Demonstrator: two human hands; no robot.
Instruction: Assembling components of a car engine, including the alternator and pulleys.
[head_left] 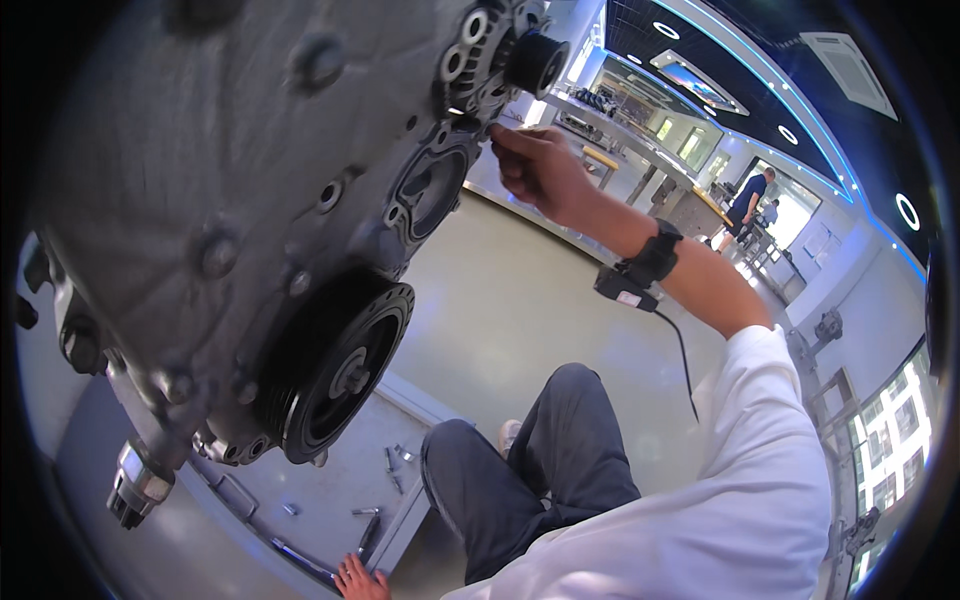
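Observation:
A large grey engine block (180,160) fills the left of the head view. Low on its front sits a black crankshaft pulley (350,370), and an alternator (480,60) with a small black pulley is at the top. Just below the alternator, my right hand (540,172) has its fingers pinched together against the engine's edge. Whatever they hold is too small to make out. Far down, my left hand (360,580) lies with fingers spread at the edge of a grey metal tray (335,455). A long silver-handled tool (305,558) ends beside those fingers.
Sockets and a screwdriver-like tool (370,532) lie in the tray below the pulley. A sensor-like fitting (138,485) juts from the engine's underside. My knees (570,420) are close to the tray. Workbenches (640,140) and another person (748,205) are farther off.

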